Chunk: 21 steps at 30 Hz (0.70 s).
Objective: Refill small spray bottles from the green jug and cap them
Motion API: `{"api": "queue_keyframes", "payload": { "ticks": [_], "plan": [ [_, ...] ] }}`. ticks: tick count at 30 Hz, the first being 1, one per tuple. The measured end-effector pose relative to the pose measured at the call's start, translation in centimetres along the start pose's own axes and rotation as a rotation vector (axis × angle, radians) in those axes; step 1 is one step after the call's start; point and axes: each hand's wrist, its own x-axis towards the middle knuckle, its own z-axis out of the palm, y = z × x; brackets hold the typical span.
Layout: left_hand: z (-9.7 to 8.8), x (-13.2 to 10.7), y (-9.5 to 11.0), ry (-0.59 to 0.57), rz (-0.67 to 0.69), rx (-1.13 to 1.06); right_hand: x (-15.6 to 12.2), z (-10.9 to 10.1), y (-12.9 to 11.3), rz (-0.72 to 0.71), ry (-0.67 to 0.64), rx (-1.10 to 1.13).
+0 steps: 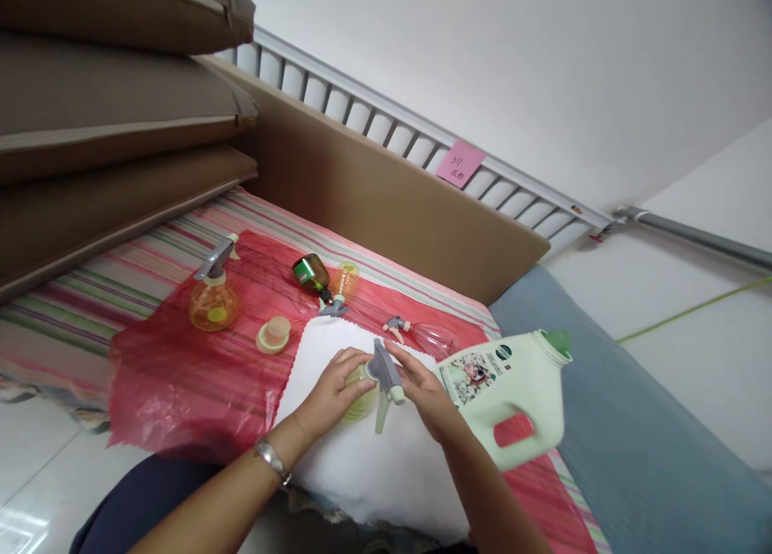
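Over a white cloth (386, 469) I hold a small yellow-green spray bottle (360, 407) with a grey trigger head, tilted toward me. My left hand (331, 391) is wrapped round its body near the neck. My right hand (427, 389) has its fingers closed about the grey spray head (386, 369); part of the fingertips is hidden behind it. Just right of my right hand stands a large pale green jug (546, 413) with its handle toward me and a green piece at its mouth. Beyond the cloth lies a clear spray bottle (434, 339) on its side.
A red plastic sheet (193, 385) covers the striped bedding. On it are an amber spray bottle (214, 305), a pale cap (273, 334), a brown bottle (312, 272) and another yellow spray bottle (346, 281). Stacked cushions (121, 96) rise at left; a brown board (362, 192) stands behind.
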Motion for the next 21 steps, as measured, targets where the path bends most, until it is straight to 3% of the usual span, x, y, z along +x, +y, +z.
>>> {"api": "queue_keyframes", "payload": {
  "ticks": [2, 4, 10, 16, 21],
  "plan": [
    [-0.1, 0.1, 0.0, -0.01, -0.002, -0.011, 1.0, 0.8, -1.6, -0.02, -0.136, -0.005],
    [-0.1, 0.1, -0.1, -0.011, -0.013, -0.028, 1.4, 1.8, -2.5, -0.027, -0.169, -0.016],
    [0.0, -0.3, -0.6, 0.054, -0.082, -0.115, 1.3, 3.4, -1.5, 0.011, -0.026, 0.15],
    [0.4, -0.7, -1.2, 0.046, -0.151, -0.13, 1.7, 4.5, 0.6, -0.065, 0.162, 0.128],
    [0.6, -0.9, -1.6, 0.033, -0.179, -0.142, 0.9, 4.9, 0.6, -0.065, 0.011, 0.249]
  ]
}}
